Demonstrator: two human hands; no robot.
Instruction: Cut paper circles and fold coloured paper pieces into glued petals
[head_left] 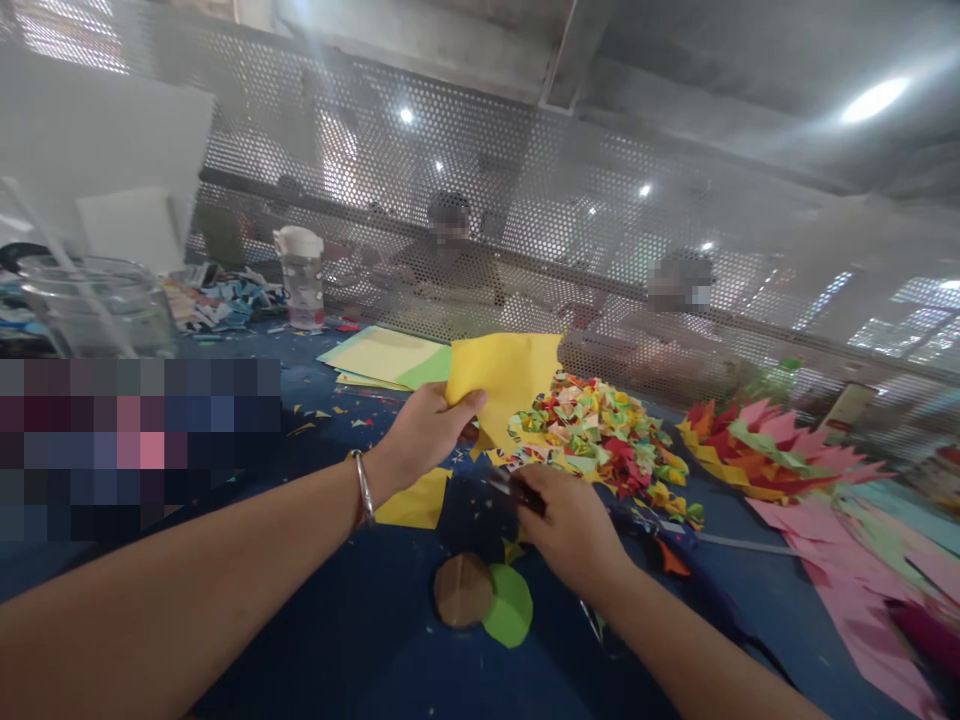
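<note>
At the far left, a glass jar [90, 305] stands near a heap of paper scraps [225, 298], with a lidded cup [301, 278] to their right, close to the perforated screen [360, 130] that borders the back of the worktop [300, 640]. A stack of pale paper [386, 358] lies in front of the screen, and the left hand [435, 425] is raised just beside it. That grip is clamped on the left edge of a yellow sheet [514, 375], thumb across its face; the sheet stands up off the surface, plain and bright, its top edge slightly wavy, its lower edge uneven. Below lies a flat yellow piece [412, 502]. Between the forearms there is open dark-blue room, taken up only by an overlapping brown disc [461, 591] and green disc [511, 605]. The right hand [570, 525] is closed around a dark tool [521, 492], probably scissors, though blur hides its shape. A mound of folded paper bits [611, 435] crowds its far side; rightward sit spiky paper layers [780, 450] and pink sheets [844, 575].
</note>
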